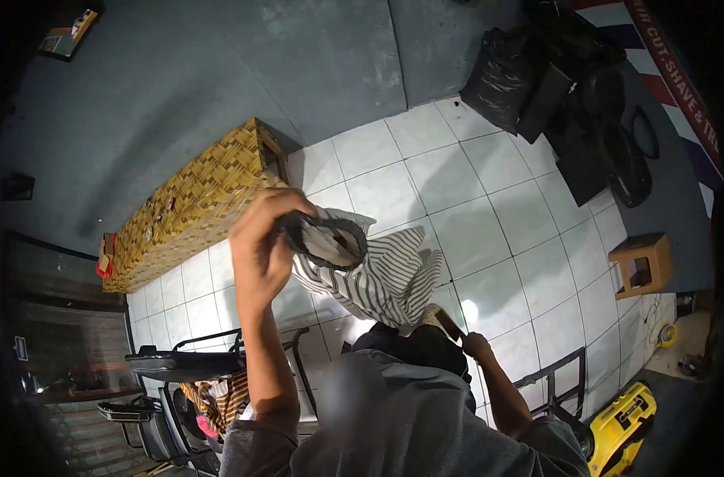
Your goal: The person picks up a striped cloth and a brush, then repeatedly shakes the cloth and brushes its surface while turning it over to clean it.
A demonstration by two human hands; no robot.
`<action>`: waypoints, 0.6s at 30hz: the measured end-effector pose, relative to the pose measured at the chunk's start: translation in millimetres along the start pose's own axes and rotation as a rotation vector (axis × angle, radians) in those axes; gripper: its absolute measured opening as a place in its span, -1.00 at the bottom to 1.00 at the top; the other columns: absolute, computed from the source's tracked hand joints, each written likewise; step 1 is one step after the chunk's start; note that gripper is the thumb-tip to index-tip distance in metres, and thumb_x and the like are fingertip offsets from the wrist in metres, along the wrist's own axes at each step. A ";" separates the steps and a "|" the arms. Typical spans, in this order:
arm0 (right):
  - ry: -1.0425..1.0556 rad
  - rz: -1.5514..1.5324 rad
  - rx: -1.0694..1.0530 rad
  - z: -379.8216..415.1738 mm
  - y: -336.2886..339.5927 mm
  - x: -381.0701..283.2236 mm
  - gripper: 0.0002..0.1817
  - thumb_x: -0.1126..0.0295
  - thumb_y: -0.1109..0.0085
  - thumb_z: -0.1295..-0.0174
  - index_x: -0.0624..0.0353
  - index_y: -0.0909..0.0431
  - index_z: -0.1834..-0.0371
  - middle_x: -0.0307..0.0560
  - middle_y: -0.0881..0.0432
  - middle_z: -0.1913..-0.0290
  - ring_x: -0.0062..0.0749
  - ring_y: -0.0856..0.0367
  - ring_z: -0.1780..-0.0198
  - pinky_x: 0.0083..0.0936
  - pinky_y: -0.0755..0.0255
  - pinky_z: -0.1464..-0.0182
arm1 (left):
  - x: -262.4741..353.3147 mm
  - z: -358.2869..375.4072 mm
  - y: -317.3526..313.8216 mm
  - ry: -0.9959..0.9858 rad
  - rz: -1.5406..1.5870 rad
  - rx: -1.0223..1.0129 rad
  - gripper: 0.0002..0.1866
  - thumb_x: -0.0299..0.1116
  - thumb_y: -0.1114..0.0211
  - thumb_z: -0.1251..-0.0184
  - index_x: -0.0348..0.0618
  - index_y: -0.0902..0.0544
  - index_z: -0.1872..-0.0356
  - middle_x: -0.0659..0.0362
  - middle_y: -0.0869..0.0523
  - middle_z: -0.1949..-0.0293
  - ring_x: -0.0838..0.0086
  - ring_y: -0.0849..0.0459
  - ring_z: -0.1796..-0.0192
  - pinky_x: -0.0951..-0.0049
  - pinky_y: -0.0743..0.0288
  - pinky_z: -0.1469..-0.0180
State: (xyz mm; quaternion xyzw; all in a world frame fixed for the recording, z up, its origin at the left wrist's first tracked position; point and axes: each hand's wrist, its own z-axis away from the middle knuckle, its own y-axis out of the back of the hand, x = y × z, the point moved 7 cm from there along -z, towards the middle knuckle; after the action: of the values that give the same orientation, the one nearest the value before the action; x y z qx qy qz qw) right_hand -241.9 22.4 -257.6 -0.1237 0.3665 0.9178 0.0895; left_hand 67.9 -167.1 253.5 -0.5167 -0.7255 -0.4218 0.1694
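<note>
White tiles cover the floor of this room. Nearest, the left hand is raised, and its fingers are closed firmly on the dark neckband of a striped cape, which hangs in loose folds before the person. Lower, the right hand is closed around a brush with brown wooden back, its pale bristles being close to the cape's edge. Farther, on the left, stands a long bench with woven pattern; across the floor, a black plastic bag sits near the grey wall
</note>
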 end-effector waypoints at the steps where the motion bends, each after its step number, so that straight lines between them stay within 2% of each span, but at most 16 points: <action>1: 0.042 0.011 0.064 -1.4 0.2 -0.3 -0.67 0.26 0.18 -0.20 0.24 -0.47 0.14 0.17 -0.58 0.33 0.00 -0.59 0.23 -0.13 -0.47 0.20 | 1.8 -2.0 -6.4 -0.042 -0.047 -0.083 -0.57 -0.80 0.16 0.39 -0.32 -0.53 0.39 0.03 -0.57 0.33 0.35 -0.56 0.25 0.55 -0.37 0.12; 2: -0.102 -0.221 0.043 10.7 40.5 -17.2 -0.67 0.30 0.23 -0.22 0.28 -0.48 0.17 0.20 -0.57 0.34 0.07 -0.57 0.25 -0.09 -0.44 0.18 | -2.5 0.0 -14.5 0.040 -0.015 -0.114 -0.56 -0.82 0.15 0.40 -0.27 -0.55 0.40 0.05 -0.51 0.33 0.31 -0.52 0.25 0.54 -0.37 0.11; 3: 0.086 -0.318 0.258 13.6 76.0 -41.8 -0.63 0.27 0.29 -0.29 0.35 -0.46 0.22 0.24 -0.55 0.36 0.14 -0.54 0.28 -0.11 -0.40 0.22 | -3.3 0.9 -21.4 0.042 -0.014 -0.118 -0.56 -0.82 0.15 0.40 -0.27 -0.55 0.40 0.05 -0.51 0.33 0.31 -0.52 0.25 0.54 -0.37 0.11; 4: 0.114 -0.678 0.388 27.0 121.6 -70.3 -0.57 0.17 0.31 -0.35 0.37 -0.43 0.28 0.21 -0.53 0.43 0.06 -0.53 0.35 -0.16 -0.36 0.29 | -1.9 1.1 -26.7 -0.006 -0.074 -0.096 -0.57 -0.80 0.11 0.39 -0.23 -0.57 0.41 0.09 -0.41 0.32 0.35 -0.45 0.27 0.56 -0.34 0.16; 5: 0.102 -0.963 0.359 44.2 163.9 -104.6 -0.52 0.07 0.27 -0.35 0.36 -0.39 0.34 0.11 -0.48 0.50 -0.10 -0.47 0.46 -0.24 -0.33 0.35 | 0.1 1.1 -29.9 -0.056 -0.132 -0.076 -0.58 -0.78 0.07 0.39 -0.19 -0.60 0.43 0.13 -0.32 0.31 0.38 -0.37 0.29 0.59 -0.31 0.20; 6: 0.319 -0.993 0.567 62.6 209.0 -139.0 -0.56 0.09 0.26 -0.36 0.32 -0.38 0.36 -0.02 -0.40 0.58 -0.33 -0.38 0.54 -0.38 -0.31 0.43 | -0.4 0.9 -33.0 -0.058 -0.127 -0.083 -0.58 -0.78 0.07 0.39 -0.19 -0.60 0.43 0.13 -0.32 0.31 0.38 -0.37 0.29 0.59 -0.31 0.20; 7: 0.384 -1.331 0.347 75.0 229.1 -168.1 -0.62 0.15 0.25 -0.36 0.28 -0.38 0.34 -0.11 -0.38 0.61 -0.44 -0.37 0.58 -0.49 -0.28 0.47 | 3.9 1.4 -33.3 -0.121 -0.143 -0.046 -0.58 -0.78 0.06 0.41 -0.18 -0.61 0.44 0.13 -0.31 0.32 0.39 -0.36 0.29 0.59 -0.29 0.22; 8: 0.555 -1.426 0.296 92.1 253.1 -196.9 -0.65 0.17 0.24 -0.36 0.26 -0.38 0.33 -0.14 -0.38 0.61 -0.48 -0.36 0.58 -0.51 -0.28 0.50 | 8.8 2.1 -33.0 -0.184 -0.160 -0.007 -0.58 -0.77 0.05 0.42 -0.18 -0.62 0.46 0.13 -0.30 0.33 0.39 -0.34 0.30 0.59 -0.27 0.23; 9: 0.733 -1.513 0.240 104.7 271.1 -220.7 -0.67 0.19 0.23 -0.36 0.25 -0.38 0.32 -0.17 -0.37 0.62 -0.52 -0.36 0.59 -0.52 -0.27 0.52 | 11.7 2.4 -32.4 -0.142 -0.109 -0.009 -0.59 -0.76 0.05 0.44 -0.18 -0.63 0.47 0.14 -0.31 0.35 0.40 -0.35 0.31 0.56 -0.28 0.23; 10: 0.735 -1.511 0.243 106.4 279.2 -233.5 -0.67 0.19 0.23 -0.36 0.25 -0.38 0.32 -0.17 -0.37 0.62 -0.52 -0.36 0.59 -0.52 -0.27 0.52 | 13.7 1.2 -32.1 -0.145 -0.108 -0.008 -0.59 -0.76 0.05 0.44 -0.18 -0.63 0.47 0.14 -0.31 0.35 0.40 -0.35 0.31 0.56 -0.28 0.23; 12: 0.897 -1.164 0.381 117.7 295.1 -259.6 -0.68 0.19 0.21 -0.35 0.25 -0.38 0.33 -0.15 -0.40 0.60 -0.45 -0.38 0.58 -0.52 -0.30 0.52 | 20.3 0.7 -19.6 -0.217 -0.085 0.130 -0.60 -0.75 0.05 0.41 -0.20 -0.64 0.47 0.14 -0.33 0.37 0.41 -0.37 0.30 0.56 -0.30 0.22; 13: 0.881 -1.076 0.450 107.9 286.1 -259.6 -0.71 0.22 0.14 -0.32 0.27 -0.40 0.30 -0.04 -0.49 0.57 -0.28 -0.49 0.54 -0.43 -0.37 0.47 | 18.6 -0.4 -13.0 -0.245 -0.065 0.219 -0.64 -0.73 0.03 0.38 -0.22 -0.63 0.49 0.15 -0.34 0.38 0.42 -0.39 0.29 0.55 -0.32 0.22; 14: 0.890 -1.069 0.446 92.5 268.3 -255.9 -0.71 0.22 0.14 -0.32 0.27 -0.40 0.30 -0.04 -0.49 0.57 -0.28 -0.49 0.54 -0.43 -0.37 0.47 | 16.6 2.2 -5.5 -0.242 -0.085 0.293 -0.73 -0.72 -0.02 0.27 -0.23 -0.59 0.48 0.14 -0.36 0.37 0.42 -0.41 0.29 0.49 -0.35 0.19; 16: 0.580 -0.545 0.587 49.0 213.1 -224.7 -0.69 0.20 0.14 -0.31 0.28 -0.42 0.26 0.11 -0.57 0.46 -0.05 -0.58 0.41 -0.29 -0.43 0.37 | 12.8 5.9 8.1 -0.285 -0.043 0.369 -0.89 -0.58 -0.14 -0.08 -0.21 -0.47 0.35 0.16 -0.34 0.29 0.39 -0.43 0.24 0.40 -0.41 0.23; 18: 0.525 -0.152 0.378 6.3 136.2 -176.1 -0.72 0.30 0.16 -0.28 0.28 -0.42 0.14 0.19 -0.56 0.44 0.07 -0.58 0.35 -0.17 -0.44 0.37 | 13.0 9.2 21.6 -0.179 0.109 0.560 -0.80 -0.38 -0.22 -0.12 -0.21 -0.44 0.27 0.15 -0.40 0.15 0.41 -0.48 0.18 0.38 -0.46 0.22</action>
State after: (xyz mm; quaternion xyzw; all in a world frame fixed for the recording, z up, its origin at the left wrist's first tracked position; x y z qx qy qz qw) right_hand -109.8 -83.5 -113.0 -0.3644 0.5304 0.7611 0.0817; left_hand 83.6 -149.5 266.4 -0.5232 -0.7968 -0.1485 0.2633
